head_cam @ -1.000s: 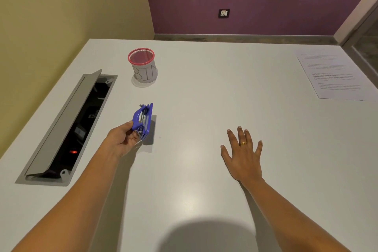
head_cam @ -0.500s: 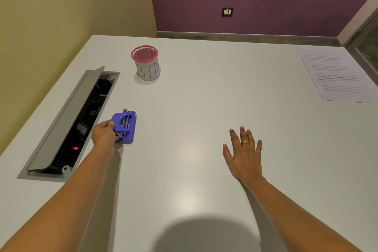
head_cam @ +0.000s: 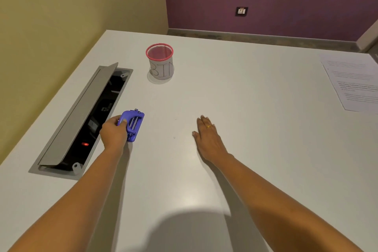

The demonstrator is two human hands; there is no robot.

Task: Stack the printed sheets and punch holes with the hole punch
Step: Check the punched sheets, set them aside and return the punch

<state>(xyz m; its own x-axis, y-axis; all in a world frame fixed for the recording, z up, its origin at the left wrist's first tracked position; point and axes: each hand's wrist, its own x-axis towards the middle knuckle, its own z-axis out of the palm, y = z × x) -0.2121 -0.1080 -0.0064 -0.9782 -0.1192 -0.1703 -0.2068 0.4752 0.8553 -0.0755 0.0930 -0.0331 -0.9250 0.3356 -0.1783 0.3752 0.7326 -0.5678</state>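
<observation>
Our left hand (head_cam: 114,133) grips the punch (head_cam: 134,124) on the table (head_cam: 245,139); our right hand (head_cam: 206,137) lies flat, fingers extended, empty; sheets (head_cam: 353,84) far right.

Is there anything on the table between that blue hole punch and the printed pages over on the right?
Only the right hand, resting flat between the hole punch, held by the left hand, and the printed sheets.

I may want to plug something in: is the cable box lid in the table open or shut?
Open. The grey lid is tilted up along its left edge, exposing the dark cable box and a red light inside.
</observation>
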